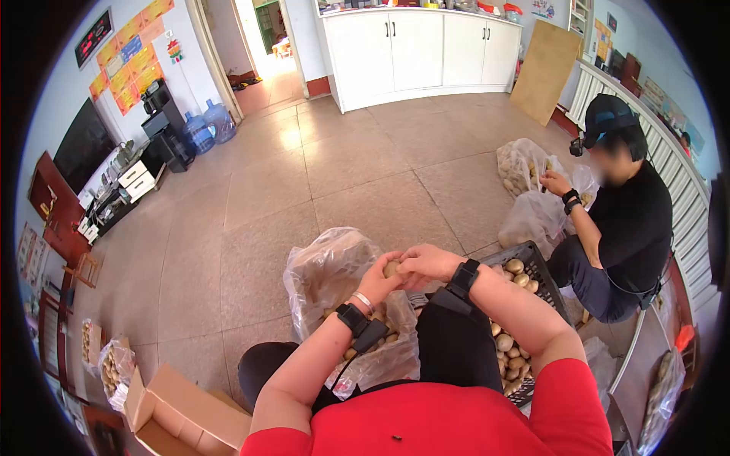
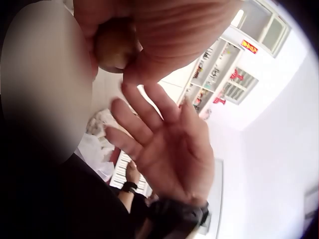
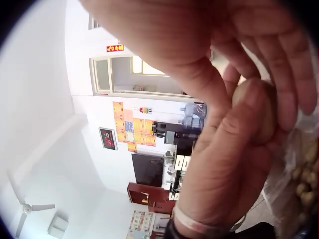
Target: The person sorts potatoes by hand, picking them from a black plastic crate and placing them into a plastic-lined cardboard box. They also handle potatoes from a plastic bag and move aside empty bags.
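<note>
Head view, floor: Tiled floor (image 1: 251, 205) gave free room across the centre and left of the frame, up to a white cabinet (image 1: 395, 57) along the top.
Head view, right side: A person in black (image 1: 635, 205) sat low near the right edge, and a black crate (image 1: 541, 262) of potatoes stood beside the wearer's leg, so room was tighter there.
Head view, lower left: A cardboard box (image 1: 186, 406) stood with its flaps up, well apart from the hands.
Head view, plastic bag: A clear plastic bag (image 1: 303, 262) gaped at the lower centre, potatoes low inside it.
Head view, potato: The potato (image 1: 391, 268) was near the centre, above the bag's edge, between the left hand (image 1: 376, 284) and the right hand (image 1: 430, 264).
Left wrist view, left fingers: They grasped the potato at the upper left of the frame.
Left wrist view, right fingers: They were spread wide, palm showing, at the lower centre; they held nothing.
Right wrist view, left thumb: It pressed across the potato at the right of the frame.
Right wrist view, right fingers: They stretched out at the upper right, close by the potato; contact could not be told.
Right wrist view, lower right edge: The bagged potatoes showed below the hands.
</note>
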Motion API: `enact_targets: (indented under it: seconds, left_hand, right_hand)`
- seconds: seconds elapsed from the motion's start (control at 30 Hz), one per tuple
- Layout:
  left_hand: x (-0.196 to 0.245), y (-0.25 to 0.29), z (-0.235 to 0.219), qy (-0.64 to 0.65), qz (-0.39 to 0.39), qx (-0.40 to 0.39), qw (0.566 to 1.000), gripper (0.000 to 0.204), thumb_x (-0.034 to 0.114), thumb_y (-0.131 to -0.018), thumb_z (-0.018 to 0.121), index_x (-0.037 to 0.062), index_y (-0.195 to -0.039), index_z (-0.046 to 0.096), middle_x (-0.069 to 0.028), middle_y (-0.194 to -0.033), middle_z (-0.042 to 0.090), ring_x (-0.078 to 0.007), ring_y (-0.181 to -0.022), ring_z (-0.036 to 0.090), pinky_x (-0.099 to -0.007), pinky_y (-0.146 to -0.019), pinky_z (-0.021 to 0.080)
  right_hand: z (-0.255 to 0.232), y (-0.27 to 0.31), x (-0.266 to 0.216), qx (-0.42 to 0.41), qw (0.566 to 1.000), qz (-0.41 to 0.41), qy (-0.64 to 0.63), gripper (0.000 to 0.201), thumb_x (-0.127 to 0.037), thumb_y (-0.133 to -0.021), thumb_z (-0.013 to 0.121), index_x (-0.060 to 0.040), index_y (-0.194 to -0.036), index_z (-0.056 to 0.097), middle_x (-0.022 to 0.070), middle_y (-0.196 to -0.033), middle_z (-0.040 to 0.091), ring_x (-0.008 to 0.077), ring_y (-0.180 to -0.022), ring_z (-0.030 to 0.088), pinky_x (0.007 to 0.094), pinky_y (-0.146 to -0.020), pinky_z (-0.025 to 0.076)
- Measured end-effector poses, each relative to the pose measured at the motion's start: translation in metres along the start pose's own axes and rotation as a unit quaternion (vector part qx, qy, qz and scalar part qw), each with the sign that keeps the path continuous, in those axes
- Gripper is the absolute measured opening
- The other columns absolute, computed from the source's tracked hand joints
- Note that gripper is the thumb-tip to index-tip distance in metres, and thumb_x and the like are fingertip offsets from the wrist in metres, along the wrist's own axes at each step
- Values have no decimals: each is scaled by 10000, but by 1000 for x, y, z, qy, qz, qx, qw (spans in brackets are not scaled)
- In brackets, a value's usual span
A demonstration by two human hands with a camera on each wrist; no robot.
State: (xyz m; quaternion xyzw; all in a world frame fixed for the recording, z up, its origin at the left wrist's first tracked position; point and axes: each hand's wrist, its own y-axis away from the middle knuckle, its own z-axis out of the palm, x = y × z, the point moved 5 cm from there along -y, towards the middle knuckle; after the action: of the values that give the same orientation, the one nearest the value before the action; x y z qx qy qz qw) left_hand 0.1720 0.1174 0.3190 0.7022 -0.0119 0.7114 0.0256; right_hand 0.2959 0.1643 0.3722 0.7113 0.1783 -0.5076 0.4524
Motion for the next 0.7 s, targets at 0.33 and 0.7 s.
enact_targets:
  seconds: [0.33,0.7]
  left_hand:
    - [-221,37,-83,-377,-309,21,873,510,278,-684,682,98,-1150,579,-188,-1037,638,-295,-935,634,-348,-822,496]
    - [-259,92,-34,-512,-334,-98,785,344,244,-759,605,156,-1091,621,-198,-1092,593,-337,-1103,524,-379,-932,443]
  right_hand:
    - [-115,114,127,320,939,-79,101,258,-196,-828,599,23,-961,628,76,-863,645,134,-745,625,284,-652,505]
    - [-59,204,461,208,794,344,456,340,-276,-665,686,-26,-895,665,210,-930,658,326,-936,630,383,-841,500]
